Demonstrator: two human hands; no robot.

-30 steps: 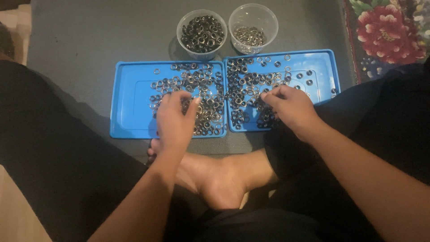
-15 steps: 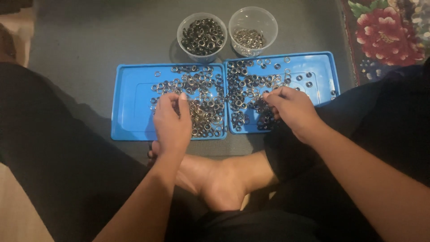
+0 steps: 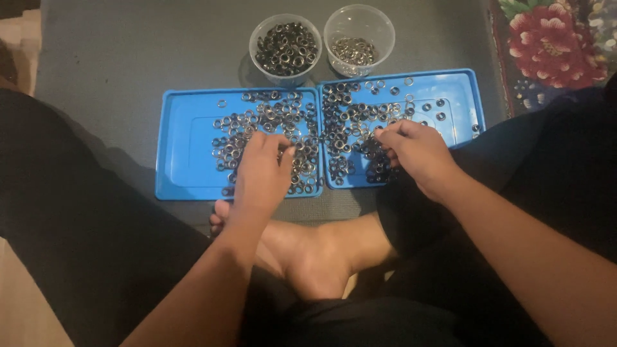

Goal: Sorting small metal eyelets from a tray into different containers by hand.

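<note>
- My left hand (image 3: 260,173) lies palm down on the left shallow blue plastic tray (image 3: 186,138), fingers curled into the small metal rings (image 3: 257,119) heaped toward its right side; I cannot tell whether it grips any.
- My right hand (image 3: 418,151) is over the right blue plastic tray (image 3: 459,90), fingertips pinched together in its rings; what they hold is hidden.
- The trays touch along their inner edges.
- Bare blue floor shows at each tray's outer side.
- Two clear round plastic cups (image 3: 286,45) of rings stand just beyond the far rims.
- Grey mat (image 3: 128,51) is open left.
</note>
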